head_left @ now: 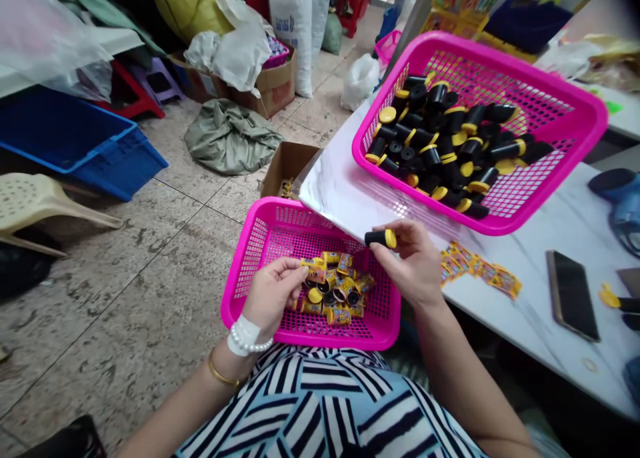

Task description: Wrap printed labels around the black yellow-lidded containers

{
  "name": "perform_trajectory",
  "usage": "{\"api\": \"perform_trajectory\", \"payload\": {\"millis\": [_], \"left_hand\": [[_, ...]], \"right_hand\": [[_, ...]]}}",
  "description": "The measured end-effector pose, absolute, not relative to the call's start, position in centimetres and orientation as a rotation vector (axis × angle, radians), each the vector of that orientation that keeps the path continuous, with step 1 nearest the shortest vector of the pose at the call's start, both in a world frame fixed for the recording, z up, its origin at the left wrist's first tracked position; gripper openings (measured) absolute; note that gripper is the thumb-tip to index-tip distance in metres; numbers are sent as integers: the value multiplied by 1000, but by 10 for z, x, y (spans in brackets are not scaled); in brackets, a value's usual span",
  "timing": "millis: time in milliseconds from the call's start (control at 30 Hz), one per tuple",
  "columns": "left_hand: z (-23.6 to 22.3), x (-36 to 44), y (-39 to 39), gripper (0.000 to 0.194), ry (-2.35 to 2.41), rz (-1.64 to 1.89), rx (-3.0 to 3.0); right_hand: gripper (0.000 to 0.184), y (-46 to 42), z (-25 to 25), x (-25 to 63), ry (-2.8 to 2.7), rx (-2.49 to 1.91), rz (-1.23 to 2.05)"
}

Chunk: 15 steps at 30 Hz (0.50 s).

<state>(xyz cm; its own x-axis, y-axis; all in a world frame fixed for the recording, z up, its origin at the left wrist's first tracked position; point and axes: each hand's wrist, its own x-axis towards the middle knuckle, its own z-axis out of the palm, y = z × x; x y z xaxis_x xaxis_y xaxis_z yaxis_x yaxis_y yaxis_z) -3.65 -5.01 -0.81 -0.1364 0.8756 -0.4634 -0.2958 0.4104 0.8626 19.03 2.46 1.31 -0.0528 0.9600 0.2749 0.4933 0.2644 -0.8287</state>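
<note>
Marble tabletop (550, 245), speckled tile floor (150, 278), blue crate (85, 141), cardboard boxes (273, 85)

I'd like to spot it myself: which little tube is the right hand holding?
Start at the pink basket on the lap. Just above its far right corner, the right hand pinches a black tube with a yellow cap; unlike the basket's wrapped tubes, it is bare.

Lower basket (260, 245): glossy pink plastic, perforated mesh walls. Tubes inside it (335, 288): wrapped in shiny printed yellow labels. Tube in right hand (380, 238): matt black plastic, smooth yellow cap. Beyond the lower basket, tabletop (340, 191): polished, marble-look white, reflective. On it, label strip (480, 271): glossy printed film. Left of the basket, floor (125, 278): speckled stone tile, worn, dull.
</note>
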Motion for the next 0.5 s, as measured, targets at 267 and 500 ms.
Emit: {"api": "perform_trajectory", "payload": {"millis": [267,500], "left_hand": [[-3,-23,-39,34,986,952,154],[-10,-20,-38,23,854,969,14]], "right_hand": [[32,-14,9,175,-1232,-1065,1517],[31,-23,0,172,-1507,-1259,1120]]}}
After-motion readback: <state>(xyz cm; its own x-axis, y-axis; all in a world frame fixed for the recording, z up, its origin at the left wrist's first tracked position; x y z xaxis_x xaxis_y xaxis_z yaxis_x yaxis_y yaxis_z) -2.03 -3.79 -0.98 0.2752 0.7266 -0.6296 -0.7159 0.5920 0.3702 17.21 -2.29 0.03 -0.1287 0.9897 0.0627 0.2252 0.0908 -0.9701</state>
